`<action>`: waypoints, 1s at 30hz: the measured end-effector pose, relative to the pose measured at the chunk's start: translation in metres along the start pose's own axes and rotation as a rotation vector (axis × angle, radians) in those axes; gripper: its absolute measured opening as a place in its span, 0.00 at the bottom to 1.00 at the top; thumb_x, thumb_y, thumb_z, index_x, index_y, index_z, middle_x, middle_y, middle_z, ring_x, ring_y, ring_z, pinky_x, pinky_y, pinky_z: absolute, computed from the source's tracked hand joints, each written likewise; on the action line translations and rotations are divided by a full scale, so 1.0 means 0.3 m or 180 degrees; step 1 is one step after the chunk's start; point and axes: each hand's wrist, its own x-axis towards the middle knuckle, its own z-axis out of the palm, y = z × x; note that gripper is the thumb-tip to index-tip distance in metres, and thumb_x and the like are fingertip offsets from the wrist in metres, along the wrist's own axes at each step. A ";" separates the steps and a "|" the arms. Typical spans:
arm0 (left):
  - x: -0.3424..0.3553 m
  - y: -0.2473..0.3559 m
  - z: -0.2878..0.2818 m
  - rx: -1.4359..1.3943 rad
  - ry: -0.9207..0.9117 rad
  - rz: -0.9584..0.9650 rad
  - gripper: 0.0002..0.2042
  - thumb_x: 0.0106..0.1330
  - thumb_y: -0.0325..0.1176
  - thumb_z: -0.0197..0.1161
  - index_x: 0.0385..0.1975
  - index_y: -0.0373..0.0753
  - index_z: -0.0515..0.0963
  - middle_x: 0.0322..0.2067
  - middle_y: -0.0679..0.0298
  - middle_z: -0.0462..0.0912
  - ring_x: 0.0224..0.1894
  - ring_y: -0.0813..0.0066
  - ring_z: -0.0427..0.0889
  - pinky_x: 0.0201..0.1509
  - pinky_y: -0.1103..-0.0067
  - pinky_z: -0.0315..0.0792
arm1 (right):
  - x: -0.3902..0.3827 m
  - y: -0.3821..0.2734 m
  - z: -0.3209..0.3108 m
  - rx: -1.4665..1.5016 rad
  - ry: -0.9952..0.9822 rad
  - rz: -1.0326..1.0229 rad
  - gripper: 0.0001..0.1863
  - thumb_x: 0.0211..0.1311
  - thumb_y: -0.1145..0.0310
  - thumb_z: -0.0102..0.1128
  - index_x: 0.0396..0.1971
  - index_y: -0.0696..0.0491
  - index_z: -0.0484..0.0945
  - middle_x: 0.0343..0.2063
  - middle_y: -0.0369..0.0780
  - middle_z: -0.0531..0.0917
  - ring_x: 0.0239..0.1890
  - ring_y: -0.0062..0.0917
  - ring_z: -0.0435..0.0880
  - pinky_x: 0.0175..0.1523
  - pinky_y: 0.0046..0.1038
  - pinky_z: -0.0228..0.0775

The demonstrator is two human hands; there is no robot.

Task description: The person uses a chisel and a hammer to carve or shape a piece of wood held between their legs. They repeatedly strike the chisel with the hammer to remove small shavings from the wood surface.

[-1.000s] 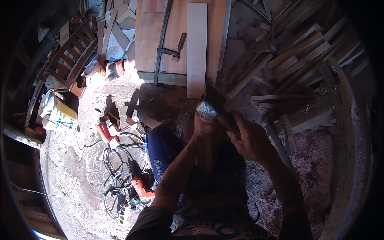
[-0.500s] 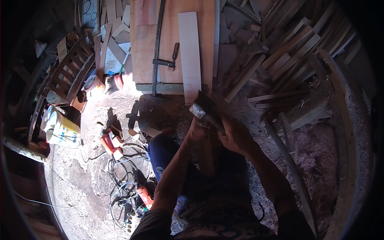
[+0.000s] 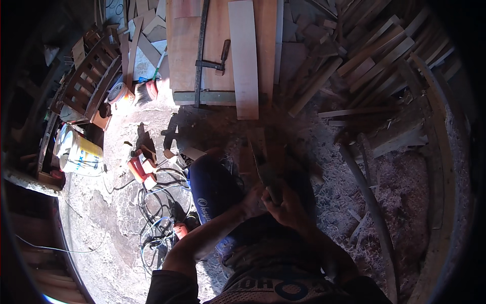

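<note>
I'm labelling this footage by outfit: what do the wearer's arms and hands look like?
The left hand and right hand are ungloved. The left sleeve and right sleeve look dark and stop near the elbows, leaving the forearms bare. Shadow hides finer detail.

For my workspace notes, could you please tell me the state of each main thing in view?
Dark tool: held
Right hand: closed on the dark tool
Left hand: beside the right hand, grip unclear
Pale plank: lying on the wide board, jutting past its near edge
Clamp: across the wide board, tightness unclear
Cables: loosely looped on the floor
Nearer red tool: lying by the cables
</note>
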 end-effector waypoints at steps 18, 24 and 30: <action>-0.002 -0.321 0.035 0.3379 -0.2158 0.1096 0.05 0.58 0.41 0.61 0.31 0.50 0.78 0.39 0.66 0.78 0.51 0.66 0.77 0.59 0.66 0.69 | -0.031 -0.014 -0.057 0.1257 0.1065 -0.0252 0.22 0.55 0.87 0.60 0.47 0.52 0.69 0.35 0.38 0.80 0.46 0.25 0.80 0.50 0.28 0.76; 0.095 -0.147 -0.057 0.3108 -0.2014 0.1892 0.07 0.52 0.39 0.64 0.30 0.51 0.76 0.33 0.70 0.78 0.43 0.67 0.80 0.55 0.68 0.72 | -0.087 -0.027 -0.097 0.1092 0.1120 -0.0392 0.21 0.56 0.86 0.60 0.48 0.52 0.69 0.34 0.37 0.82 0.44 0.24 0.82 0.61 0.35 0.71; 0.542 0.254 -0.536 0.3531 0.2040 0.2078 0.05 0.52 0.29 0.68 0.26 0.42 0.79 0.25 0.67 0.80 0.30 0.69 0.81 0.39 0.72 0.74 | -0.117 0.011 -0.178 0.0725 0.1439 -0.0872 0.22 0.56 0.86 0.61 0.48 0.51 0.70 0.35 0.38 0.83 0.43 0.24 0.83 0.63 0.38 0.69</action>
